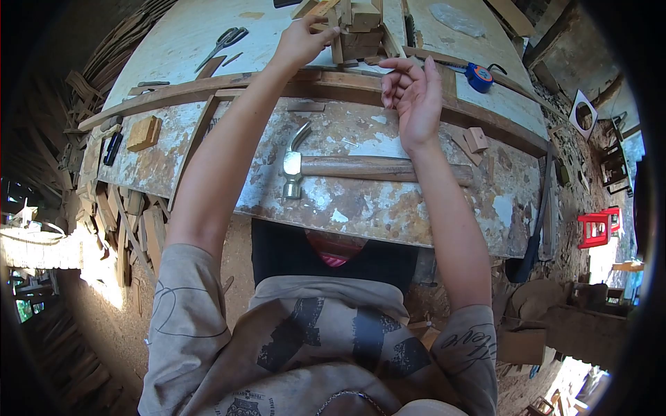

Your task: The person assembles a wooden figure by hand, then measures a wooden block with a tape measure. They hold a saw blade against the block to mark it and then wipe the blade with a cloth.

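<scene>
My left hand (304,44) reaches to the far side of the bench, its thumb and fingers closed on a thin wooden strip (337,47) beside a stack of wooden blocks (363,41). How far the fingers wrap around the strip is partly hidden. To the right of the stack, my right hand (418,104) is raised with the palm turned up. Its fingers are loosely curled and apart, with nothing in them. A claw hammer (361,166) lies across the near bench top, its handle passing behind my right forearm and its head to the left.
A long wooden rail (347,84) crosses the worn workbench (333,204). Scissors (222,46) lie at far left, a blue tape measure (479,77) at right. Small blocks (144,133) and a black marker (112,148) sit on the left. A red stool (596,229) stands on the floor.
</scene>
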The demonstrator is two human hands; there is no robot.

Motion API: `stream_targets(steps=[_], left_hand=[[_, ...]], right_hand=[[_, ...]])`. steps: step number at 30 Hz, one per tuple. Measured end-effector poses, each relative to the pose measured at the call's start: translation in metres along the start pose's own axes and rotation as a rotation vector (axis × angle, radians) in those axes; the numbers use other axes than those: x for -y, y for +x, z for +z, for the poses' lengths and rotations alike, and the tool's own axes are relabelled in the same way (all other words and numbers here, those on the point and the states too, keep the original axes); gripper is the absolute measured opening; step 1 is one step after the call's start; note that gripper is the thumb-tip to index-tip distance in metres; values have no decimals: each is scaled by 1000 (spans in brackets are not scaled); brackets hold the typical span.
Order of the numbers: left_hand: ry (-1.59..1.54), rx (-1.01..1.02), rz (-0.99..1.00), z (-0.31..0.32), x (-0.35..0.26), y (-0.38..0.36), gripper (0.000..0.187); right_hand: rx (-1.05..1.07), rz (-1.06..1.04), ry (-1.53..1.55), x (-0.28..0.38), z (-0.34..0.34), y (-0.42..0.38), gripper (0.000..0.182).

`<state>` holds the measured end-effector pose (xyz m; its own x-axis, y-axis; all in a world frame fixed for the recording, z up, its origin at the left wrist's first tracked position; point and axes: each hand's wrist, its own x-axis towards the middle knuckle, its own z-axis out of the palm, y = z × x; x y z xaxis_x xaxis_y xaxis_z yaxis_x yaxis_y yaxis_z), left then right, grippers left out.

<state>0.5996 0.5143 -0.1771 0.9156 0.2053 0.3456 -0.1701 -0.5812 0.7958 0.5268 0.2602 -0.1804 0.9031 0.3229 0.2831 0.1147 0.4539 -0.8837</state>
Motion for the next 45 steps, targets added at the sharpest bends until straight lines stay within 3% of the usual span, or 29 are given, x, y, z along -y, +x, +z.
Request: stream_targets(steps=[19,25,28,31,34,40,43,45], left_hand=[[-173,37,-205,-1,-12,-6,71],[-155,-60,-191,1,-7,-4,58],[-105,-19,-139,-4,-3,-3,56],[-95,37,-163,-10,-5,-6,66],[-164,11,-222,-7,2,-2,58],[-40,4,-136,-6,-8,-7,52],[118,-134,-28,-3,-1,-6,47],[-247,-184,-42,4,4,-6,43]], right_hand=[[5,23,-11,0,1,0,72],[7,30,-16,1,2,-1,72],[32,28,-22,0,0,0,74],[12,33,-22,1,3,-1,72],[12,32,-27,1,3,-1,72],[16,34,-28,1,2,-1,72],[-7,18,-22,2,3,-2,68],[-81,-60,-28,0,1,-2,65]])
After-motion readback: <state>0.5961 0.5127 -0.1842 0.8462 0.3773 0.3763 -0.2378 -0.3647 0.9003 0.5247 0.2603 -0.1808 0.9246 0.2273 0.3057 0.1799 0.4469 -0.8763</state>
